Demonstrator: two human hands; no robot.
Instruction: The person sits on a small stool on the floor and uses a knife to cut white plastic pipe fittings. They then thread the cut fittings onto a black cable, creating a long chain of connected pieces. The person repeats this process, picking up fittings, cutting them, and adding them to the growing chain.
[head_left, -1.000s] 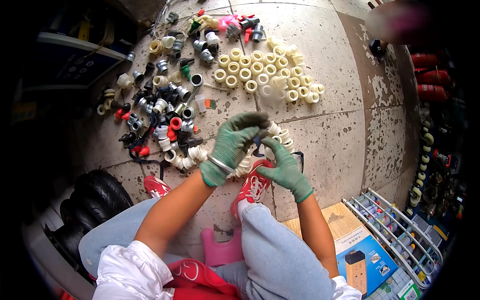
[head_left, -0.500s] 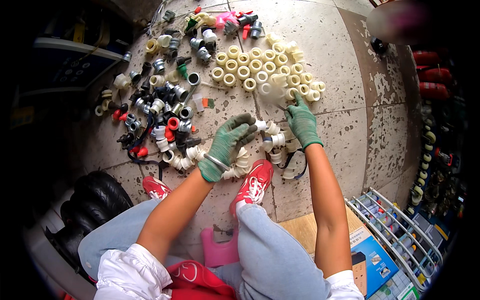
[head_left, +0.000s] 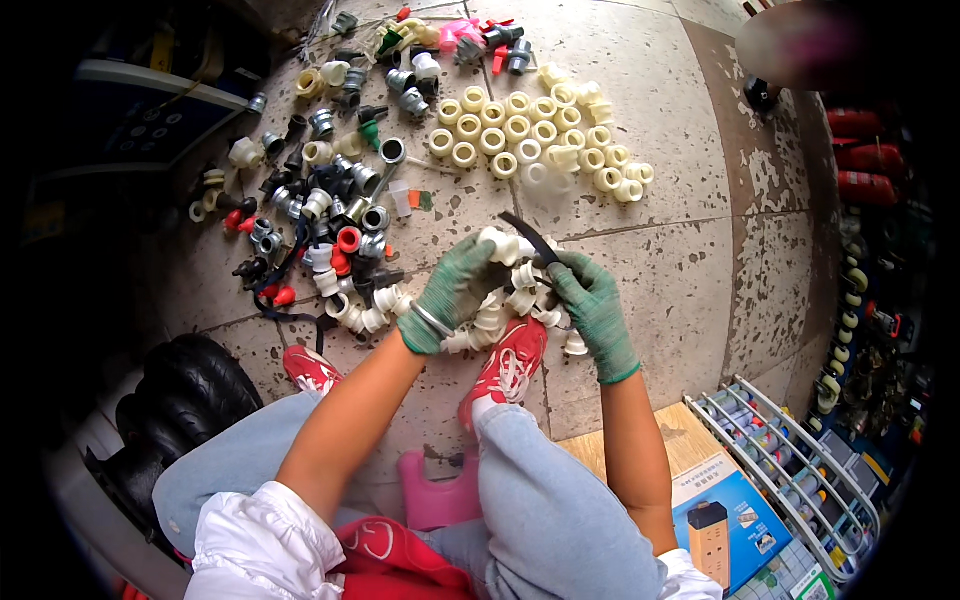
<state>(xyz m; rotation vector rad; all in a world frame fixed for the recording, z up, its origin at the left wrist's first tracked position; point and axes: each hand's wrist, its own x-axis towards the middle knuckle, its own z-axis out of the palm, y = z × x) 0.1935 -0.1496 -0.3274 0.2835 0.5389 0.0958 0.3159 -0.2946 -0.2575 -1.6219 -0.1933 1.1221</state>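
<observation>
Both my hands wear green gloves. My left hand (head_left: pixel 455 290) grips a white plastic pipe fitting (head_left: pixel 498 243) at the top of a bunch of white fittings (head_left: pixel 505 305) lying by my red shoe (head_left: pixel 505 365). My right hand (head_left: pixel 590 300) is close beside it, pinching the end of a thin black strap (head_left: pixel 527 234) that rises between the two hands. How the strap runs through the bunch is hidden by my fingers.
Several cream fittings lie in neat rows (head_left: pixel 530 135) farther out on the tiled floor. A mixed heap of grey, black and red fittings (head_left: pixel 330 230) spreads to the left. A black tyre (head_left: pixel 185 395) is at lower left, a wire rack (head_left: pixel 790 450) and blue box (head_left: pixel 725 520) at lower right.
My right hand reached out to the rows of cream fittings half a second ago, then drew back to the left hand and now holds the black strap.
</observation>
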